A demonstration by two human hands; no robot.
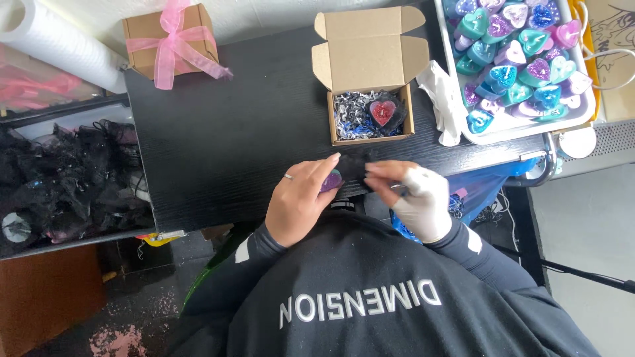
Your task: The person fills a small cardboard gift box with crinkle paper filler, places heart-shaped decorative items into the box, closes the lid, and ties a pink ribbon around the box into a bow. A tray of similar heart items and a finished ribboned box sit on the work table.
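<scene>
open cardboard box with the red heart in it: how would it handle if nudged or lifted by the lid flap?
The open cardboard box likely slides easily on the smooth black table. It probably weighs little: only paper shred and one red heart inside. The thin raised lid would likely flex.

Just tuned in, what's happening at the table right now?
A person works at a black table. Their left hand holds a purple heart-shaped piece against a small black mesh pouch, which the right hand, wrapped in a white covering, pinches from the other side. Beyond the hands sits an open cardboard box with shredded paper and one red heart already in black mesh. A white tray heaped with colourful hearts stands to the right, and a closed box with a pink ribbon at far left.
</scene>
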